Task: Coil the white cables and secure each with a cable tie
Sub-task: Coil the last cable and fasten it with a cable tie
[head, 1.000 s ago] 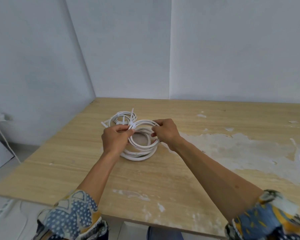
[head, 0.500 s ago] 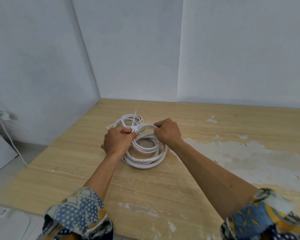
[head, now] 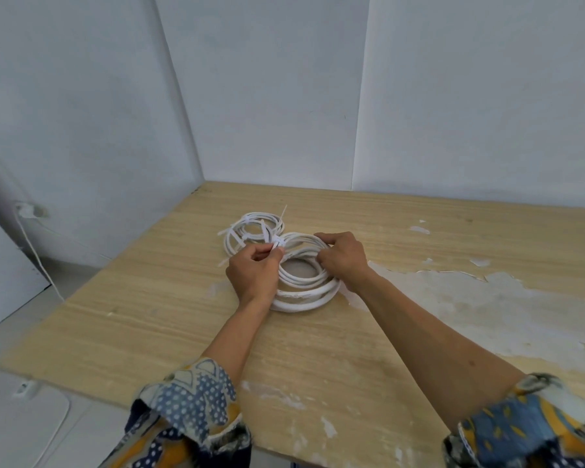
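Note:
A thick white cable coil (head: 303, 293) lies on the wooden table (head: 156, 298) in front of me. My right hand (head: 343, 260) grips the coil's right side, fingers curled over its far strands. My left hand (head: 254, 273) pinches a white cable tie (head: 277, 243) at the coil's upper left edge. Behind it, a thinner white coil (head: 250, 231) lies flat with cable ties around it, one tie tail pointing up.
White walls meet in a corner behind the table. The table's veneer is peeled to a pale patch (head: 470, 298) on the right. A wall socket with a white cord (head: 31, 238) is at the left, beside the table's left edge.
The camera view shifted and tilted slightly. My left hand's fingers have risen to pinch the tie at the coil's top. My right hand stays on the coil.

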